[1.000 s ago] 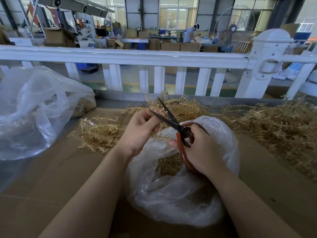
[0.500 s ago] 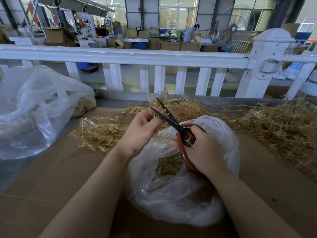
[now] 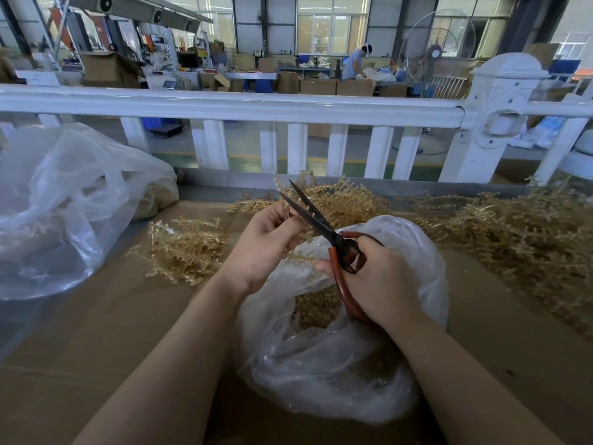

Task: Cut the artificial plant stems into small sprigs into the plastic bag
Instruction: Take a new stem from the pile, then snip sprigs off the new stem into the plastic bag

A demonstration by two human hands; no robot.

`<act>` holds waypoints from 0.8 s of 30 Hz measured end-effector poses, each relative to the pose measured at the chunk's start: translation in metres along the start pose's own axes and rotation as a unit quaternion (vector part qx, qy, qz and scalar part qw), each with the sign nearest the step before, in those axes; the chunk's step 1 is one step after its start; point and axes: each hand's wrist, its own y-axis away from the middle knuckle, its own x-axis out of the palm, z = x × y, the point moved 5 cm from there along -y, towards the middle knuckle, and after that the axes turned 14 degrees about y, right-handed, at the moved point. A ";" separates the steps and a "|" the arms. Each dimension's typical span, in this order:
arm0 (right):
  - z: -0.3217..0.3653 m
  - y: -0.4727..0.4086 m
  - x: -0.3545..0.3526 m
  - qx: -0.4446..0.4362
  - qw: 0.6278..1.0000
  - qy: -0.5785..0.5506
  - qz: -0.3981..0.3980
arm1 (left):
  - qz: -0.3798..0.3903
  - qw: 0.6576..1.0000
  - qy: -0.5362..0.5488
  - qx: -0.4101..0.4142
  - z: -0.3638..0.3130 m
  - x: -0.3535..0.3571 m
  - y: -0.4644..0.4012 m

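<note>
One head-worn view only; it looks forward and down, close over the table (image 3: 96,364); further off it takes in the railing (image 3: 224,106) and workshop beyond.

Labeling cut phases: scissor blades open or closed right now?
Open. The scissors' two blade tips stand apart in a narrow V, beside the stem pinched in the left hand.

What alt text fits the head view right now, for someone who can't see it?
Over an open plastic bag holding cut sprigs, the left hand pinches a tan plant stem while the right hand holds open red-handled scissors. Uncut stems lie around on cardboard.
</note>
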 end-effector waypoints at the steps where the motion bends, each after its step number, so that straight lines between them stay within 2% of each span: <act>1: 0.001 0.001 -0.001 -0.004 1.000 0.003 -0.003 | -0.002 1.000 0.002 -0.001 0.000 -0.001 0.000; 13: 0.006 0.000 -0.011 -0.009 0.995 0.088 -0.044 | -0.002 1.000 0.003 -0.015 -0.001 0.002 0.002; 24: 0.007 0.004 -0.012 -0.016 0.997 0.053 -0.059 | 0.022 0.999 0.034 -0.034 0.000 0.004 0.002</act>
